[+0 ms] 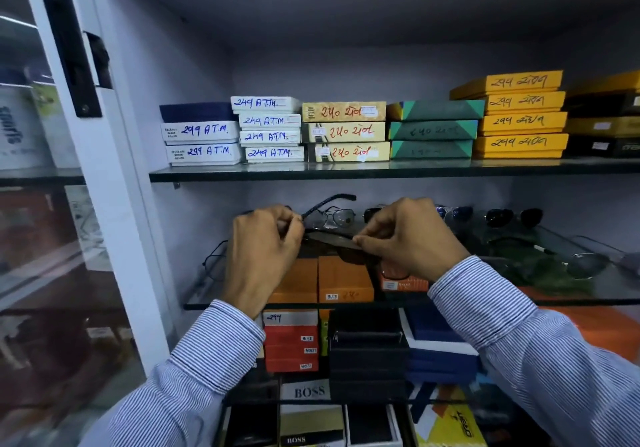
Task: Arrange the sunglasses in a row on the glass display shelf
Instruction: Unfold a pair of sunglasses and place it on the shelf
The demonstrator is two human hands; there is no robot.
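Observation:
A pair of dark sunglasses [332,240] with brownish lenses is held above the middle glass display shelf [571,299]. My left hand [263,249] pinches its left end, where a dark temple arm [329,202] sticks up and back. My right hand [412,238] pinches the right side of the frame. Behind them, a thin metal-framed pair [334,218] rests on the shelf. More sunglasses stand in a row to the right, among them a bluish pair [453,212] and a black pair [514,217]. A wire frame [216,259] lies at the shelf's left end.
The upper glass shelf [346,173] carries stacks of labelled white, yellow, green and orange boxes. Orange boxes [343,280] show under the middle shelf, with red, black and blue boxes [367,346] lower down. A white cabinet post [114,169] and a glass door stand at the left.

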